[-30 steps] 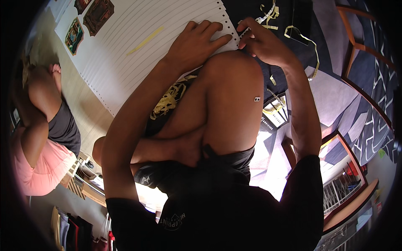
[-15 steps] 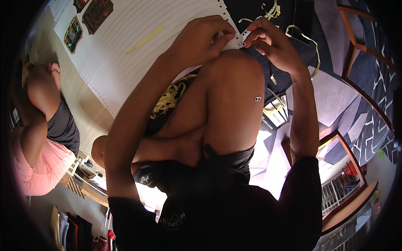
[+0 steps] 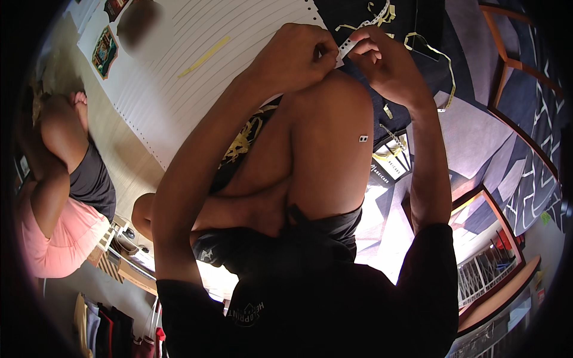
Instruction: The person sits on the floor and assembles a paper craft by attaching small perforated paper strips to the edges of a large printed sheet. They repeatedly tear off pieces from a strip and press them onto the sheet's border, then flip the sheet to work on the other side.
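A short white paper strip with a row of punched holes spans the gap between my hands, above my bent knee. My left hand is closed, thumb and fingers pinched at the strip's left end, partly hiding it. On the other side my right hand has its curled fingers closed on the strip. Beneath my left hand and forearm spreads a large sheet of lined white paper with holes along its edges. A small white scrap with two holes sits on my thigh.
Yellowish strips lie heaped by my leg, and more curled strips lie beyond my right hand. A yellow strip and dark pictures rest on the paper. Another person sits at left. Wooden frames stand at right.
My left fingers have curled tighter into a pinch. My right hand has turned slightly, and more of the holed strip shows between the hands. A dark picture at upper left now looks blurred.
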Demonstrator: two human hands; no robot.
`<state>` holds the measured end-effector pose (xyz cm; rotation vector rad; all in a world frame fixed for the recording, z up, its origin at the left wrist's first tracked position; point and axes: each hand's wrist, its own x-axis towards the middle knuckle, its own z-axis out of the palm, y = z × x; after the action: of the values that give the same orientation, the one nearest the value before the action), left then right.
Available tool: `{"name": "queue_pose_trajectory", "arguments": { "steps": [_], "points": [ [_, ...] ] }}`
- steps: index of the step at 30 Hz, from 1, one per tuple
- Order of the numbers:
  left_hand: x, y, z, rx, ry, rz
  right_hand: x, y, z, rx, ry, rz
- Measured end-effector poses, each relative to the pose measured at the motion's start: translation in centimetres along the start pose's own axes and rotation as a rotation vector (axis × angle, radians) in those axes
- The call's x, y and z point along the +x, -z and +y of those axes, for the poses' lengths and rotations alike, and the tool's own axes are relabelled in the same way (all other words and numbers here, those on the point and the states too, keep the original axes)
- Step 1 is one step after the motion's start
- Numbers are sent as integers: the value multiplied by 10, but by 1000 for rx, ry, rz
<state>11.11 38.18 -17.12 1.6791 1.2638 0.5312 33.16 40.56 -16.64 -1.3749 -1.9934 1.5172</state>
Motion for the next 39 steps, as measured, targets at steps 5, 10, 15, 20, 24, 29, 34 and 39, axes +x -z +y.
{"name": "queue_pose_trajectory", "arguments": {
  "steps": [5,10,15,20,24,29,34,39],
  "points": [
    [-2,-3,-3,-40,-28,29,0,-2,1,21,62,-4],
    [-2,-7,-5,-46,-53,37,0,-2,1,1,43,-39],
    [-3,-6,-3,-28,-14,29,0,-4,4,-13,57,-41],
    [1,-1,-14,142,-22,127,2,-4,12,-61,41,-67],
    [1,2,-19,104,84,64,5,-6,9,-91,35,-128],
    [4,-4,-23,121,76,58,9,-7,14,-83,14,-133],
    [10,-4,-24,223,80,22,15,-4,14,-159,-25,-193],
    [14,-5,-25,271,98,-2,18,-4,8,-180,-55,-217]
  ]
}}
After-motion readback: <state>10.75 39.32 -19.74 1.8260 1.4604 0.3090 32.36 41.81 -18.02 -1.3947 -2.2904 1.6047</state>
